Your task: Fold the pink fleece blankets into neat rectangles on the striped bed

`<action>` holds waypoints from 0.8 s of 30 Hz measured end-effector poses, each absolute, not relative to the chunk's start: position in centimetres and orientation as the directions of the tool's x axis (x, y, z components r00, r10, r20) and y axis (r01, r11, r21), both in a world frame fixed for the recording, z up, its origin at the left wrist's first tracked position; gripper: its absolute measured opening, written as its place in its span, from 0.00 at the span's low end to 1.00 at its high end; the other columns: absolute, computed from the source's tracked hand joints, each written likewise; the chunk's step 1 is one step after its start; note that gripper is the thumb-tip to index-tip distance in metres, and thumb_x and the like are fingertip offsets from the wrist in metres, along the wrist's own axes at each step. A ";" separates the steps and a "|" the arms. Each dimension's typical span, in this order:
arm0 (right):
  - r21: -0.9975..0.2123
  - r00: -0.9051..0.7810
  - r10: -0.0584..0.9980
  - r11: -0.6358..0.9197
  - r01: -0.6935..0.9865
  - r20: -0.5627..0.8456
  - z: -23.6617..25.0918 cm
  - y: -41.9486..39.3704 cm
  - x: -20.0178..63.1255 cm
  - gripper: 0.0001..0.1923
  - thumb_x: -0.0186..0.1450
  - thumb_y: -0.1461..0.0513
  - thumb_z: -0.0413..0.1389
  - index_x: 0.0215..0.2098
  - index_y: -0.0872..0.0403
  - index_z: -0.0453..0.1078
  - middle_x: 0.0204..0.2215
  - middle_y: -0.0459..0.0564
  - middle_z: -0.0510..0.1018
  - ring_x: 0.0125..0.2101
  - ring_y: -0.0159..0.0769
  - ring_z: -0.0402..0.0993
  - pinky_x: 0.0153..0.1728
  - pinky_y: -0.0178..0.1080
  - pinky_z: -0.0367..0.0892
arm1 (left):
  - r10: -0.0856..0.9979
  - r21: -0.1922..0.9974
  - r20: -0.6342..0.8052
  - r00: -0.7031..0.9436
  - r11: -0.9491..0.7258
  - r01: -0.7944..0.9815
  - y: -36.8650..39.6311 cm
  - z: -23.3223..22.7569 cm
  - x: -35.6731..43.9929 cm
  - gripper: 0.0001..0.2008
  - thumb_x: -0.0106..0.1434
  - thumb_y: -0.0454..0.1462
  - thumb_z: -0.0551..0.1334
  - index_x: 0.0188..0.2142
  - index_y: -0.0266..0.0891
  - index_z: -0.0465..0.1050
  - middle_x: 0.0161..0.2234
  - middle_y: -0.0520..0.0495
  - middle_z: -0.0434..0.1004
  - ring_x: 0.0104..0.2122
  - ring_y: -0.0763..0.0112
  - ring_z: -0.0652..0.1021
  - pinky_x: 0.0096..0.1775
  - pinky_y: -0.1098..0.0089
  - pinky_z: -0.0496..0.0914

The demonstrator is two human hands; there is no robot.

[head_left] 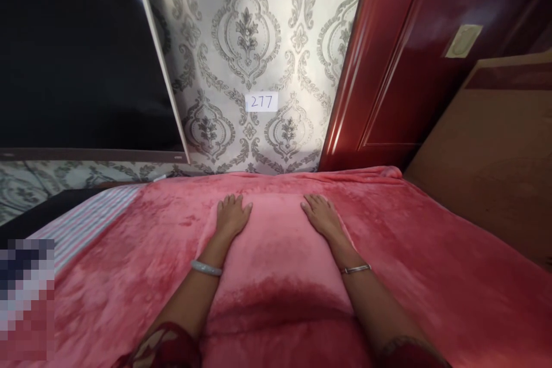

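A bedroom in a home or guesthouse was shown: a bed (431, 276) was covered with a pink plush blanket (129, 253), damask wallpaper (245, 40) was hung behind it, and a red wooden door (409, 69) and a dark television screen (73, 52) were seen alongside.

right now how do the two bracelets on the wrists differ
The left bracelet is a thick, pale, smooth bangle; the right bracelet is a thin, darker metal band. The left one sits snug across the wrist, the right one tilts slightly. Both lie just behind a hand pressed flat on the pink blanket.
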State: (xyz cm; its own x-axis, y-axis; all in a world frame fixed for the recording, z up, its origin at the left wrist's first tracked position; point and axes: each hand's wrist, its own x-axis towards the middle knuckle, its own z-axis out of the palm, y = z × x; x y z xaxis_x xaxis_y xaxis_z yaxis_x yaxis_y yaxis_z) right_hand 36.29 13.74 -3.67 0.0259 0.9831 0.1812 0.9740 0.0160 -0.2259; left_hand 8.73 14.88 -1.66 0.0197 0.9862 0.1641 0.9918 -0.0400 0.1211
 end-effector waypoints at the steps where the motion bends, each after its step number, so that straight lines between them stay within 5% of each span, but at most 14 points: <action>1: -0.228 0.037 0.983 0.005 0.974 0.180 -3.7 13.7 36.3 0.26 0.75 0.55 0.39 0.67 0.54 0.61 0.67 0.55 0.61 0.67 0.44 0.53 0.65 0.52 0.47 | 0.987 0.128 0.159 0.016 -0.036 0.991 15.0 -1.7 8.6 0.30 0.71 0.47 0.46 0.65 0.32 0.62 0.65 0.32 0.63 0.65 0.51 0.62 0.64 0.51 0.53; 24: -0.296 0.121 0.981 -0.073 0.952 0.150 -4.0 14.3 36.3 0.27 0.75 0.53 0.39 0.66 0.57 0.63 0.67 0.57 0.61 0.67 0.46 0.52 0.66 0.52 0.47 | 0.971 0.136 0.238 0.009 -0.043 0.990 15.7 -2.5 7.7 0.27 0.71 0.44 0.46 0.60 0.29 0.66 0.58 0.32 0.71 0.59 0.54 0.69 0.59 0.57 0.59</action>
State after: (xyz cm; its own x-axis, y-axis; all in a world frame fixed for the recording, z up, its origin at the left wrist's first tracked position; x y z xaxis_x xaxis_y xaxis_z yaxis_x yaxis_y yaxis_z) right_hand 36.31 14.26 -4.02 0.1215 0.9812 0.1500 0.9525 -0.0727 -0.2959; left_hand 7.74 15.68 -2.50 0.0094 0.9713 0.2378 0.9898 -0.0429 0.1362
